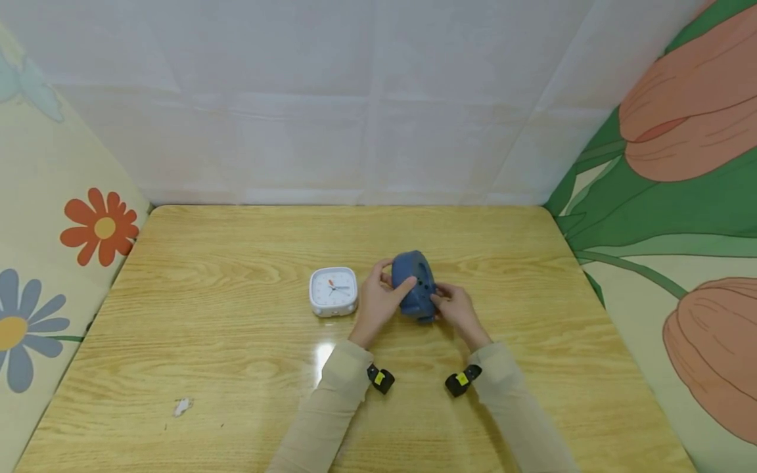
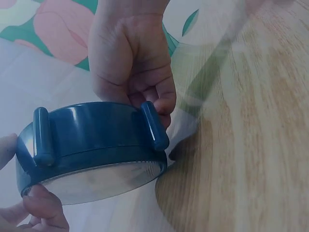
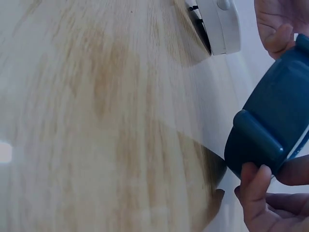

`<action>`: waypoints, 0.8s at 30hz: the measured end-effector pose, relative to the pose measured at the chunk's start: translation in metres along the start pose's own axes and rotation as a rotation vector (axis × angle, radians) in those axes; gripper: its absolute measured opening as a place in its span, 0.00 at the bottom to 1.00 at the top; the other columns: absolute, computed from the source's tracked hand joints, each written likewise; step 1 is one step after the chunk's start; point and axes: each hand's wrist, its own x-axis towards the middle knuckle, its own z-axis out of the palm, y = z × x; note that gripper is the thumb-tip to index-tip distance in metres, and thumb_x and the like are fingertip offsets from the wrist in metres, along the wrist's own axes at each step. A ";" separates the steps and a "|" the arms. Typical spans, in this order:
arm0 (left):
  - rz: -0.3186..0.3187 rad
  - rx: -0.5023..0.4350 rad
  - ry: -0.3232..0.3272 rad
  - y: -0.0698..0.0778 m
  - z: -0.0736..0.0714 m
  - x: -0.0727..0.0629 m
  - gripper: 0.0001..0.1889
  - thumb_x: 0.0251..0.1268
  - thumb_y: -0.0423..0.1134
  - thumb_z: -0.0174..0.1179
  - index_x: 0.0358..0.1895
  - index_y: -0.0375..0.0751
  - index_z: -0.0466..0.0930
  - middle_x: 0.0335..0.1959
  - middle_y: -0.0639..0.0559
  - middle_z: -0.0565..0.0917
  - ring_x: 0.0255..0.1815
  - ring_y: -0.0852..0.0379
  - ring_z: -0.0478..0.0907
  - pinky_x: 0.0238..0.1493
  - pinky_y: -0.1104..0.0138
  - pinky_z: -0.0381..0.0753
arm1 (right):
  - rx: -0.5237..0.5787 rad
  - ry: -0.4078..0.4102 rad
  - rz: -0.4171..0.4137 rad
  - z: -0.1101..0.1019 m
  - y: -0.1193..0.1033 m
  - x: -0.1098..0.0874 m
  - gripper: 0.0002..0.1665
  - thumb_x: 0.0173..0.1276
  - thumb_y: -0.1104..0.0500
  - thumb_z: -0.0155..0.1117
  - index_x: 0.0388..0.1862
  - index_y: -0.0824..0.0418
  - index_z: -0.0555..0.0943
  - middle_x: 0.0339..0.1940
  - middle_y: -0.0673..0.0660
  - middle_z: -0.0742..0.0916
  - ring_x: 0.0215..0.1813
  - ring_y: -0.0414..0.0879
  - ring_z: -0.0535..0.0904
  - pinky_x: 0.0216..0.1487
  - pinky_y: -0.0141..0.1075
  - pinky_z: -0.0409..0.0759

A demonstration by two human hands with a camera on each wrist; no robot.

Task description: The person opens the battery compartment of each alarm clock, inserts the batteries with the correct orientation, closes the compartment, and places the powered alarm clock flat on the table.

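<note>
A dark blue alarm clock (image 1: 408,266) is lifted off the table between both hands, tilted, its back with small dark knobs toward the head camera. My left hand (image 1: 378,299) grips its left side, the thumb lying across the back. At the lower right, my right hand (image 1: 458,309) pinches the edge by the base. Two stubby feet show on the blue clock (image 2: 96,125) in the left wrist view, with its pale face turned downward. Just left of my left hand, a white square alarm clock (image 1: 333,289) stands on the table, dial up toward the head camera.
The wood-grain table (image 1: 236,368) has a pale worn patch (image 1: 183,406) at the front left. A white cloth backdrop (image 1: 355,131) hangs behind its far edge. Flower-printed panels (image 1: 668,256) flank both sides. Each wrist wears a black strap (image 1: 381,379).
</note>
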 end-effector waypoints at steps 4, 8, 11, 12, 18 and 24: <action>0.037 -0.008 0.008 0.000 0.003 0.000 0.30 0.51 0.49 0.67 0.57 0.42 0.71 0.24 0.51 0.71 0.17 0.61 0.69 0.18 0.72 0.68 | -0.003 0.015 -0.020 0.003 0.001 -0.001 0.21 0.69 0.66 0.49 0.60 0.72 0.68 0.45 0.67 0.78 0.25 0.41 0.75 0.27 0.35 0.78; 0.047 -0.023 0.006 0.000 0.005 0.001 0.29 0.51 0.47 0.67 0.57 0.42 0.71 0.23 0.52 0.70 0.16 0.61 0.67 0.16 0.72 0.67 | -0.011 0.006 -0.039 0.004 0.001 -0.002 0.21 0.69 0.66 0.48 0.60 0.73 0.67 0.46 0.68 0.78 0.25 0.42 0.74 0.26 0.36 0.78; 0.050 -0.026 0.003 0.002 0.005 0.001 0.30 0.50 0.46 0.67 0.57 0.42 0.71 0.23 0.52 0.69 0.16 0.62 0.67 0.16 0.73 0.66 | -0.012 0.008 -0.033 0.005 0.001 -0.001 0.22 0.70 0.66 0.48 0.61 0.72 0.67 0.47 0.68 0.78 0.25 0.42 0.74 0.26 0.36 0.77; 0.050 -0.027 0.001 0.002 0.005 0.001 0.30 0.50 0.46 0.67 0.58 0.41 0.71 0.23 0.52 0.69 0.16 0.62 0.66 0.16 0.73 0.66 | -0.012 0.010 -0.030 0.006 0.001 -0.001 0.22 0.69 0.66 0.48 0.61 0.72 0.67 0.47 0.68 0.78 0.25 0.41 0.74 0.26 0.35 0.77; 0.074 -0.053 -0.005 0.000 0.005 0.002 0.28 0.52 0.43 0.66 0.58 0.41 0.70 0.23 0.51 0.70 0.15 0.63 0.67 0.16 0.74 0.66 | 0.001 0.020 -0.028 0.007 0.000 -0.002 0.23 0.70 0.66 0.47 0.62 0.71 0.66 0.49 0.68 0.76 0.23 0.41 0.73 0.25 0.35 0.75; 0.086 -0.089 -0.014 -0.002 0.006 0.002 0.27 0.53 0.38 0.65 0.58 0.39 0.70 0.24 0.51 0.71 0.16 0.63 0.68 0.18 0.75 0.68 | 0.009 0.018 -0.043 0.008 0.000 -0.002 0.23 0.70 0.67 0.47 0.62 0.72 0.66 0.48 0.69 0.76 0.22 0.40 0.72 0.25 0.36 0.75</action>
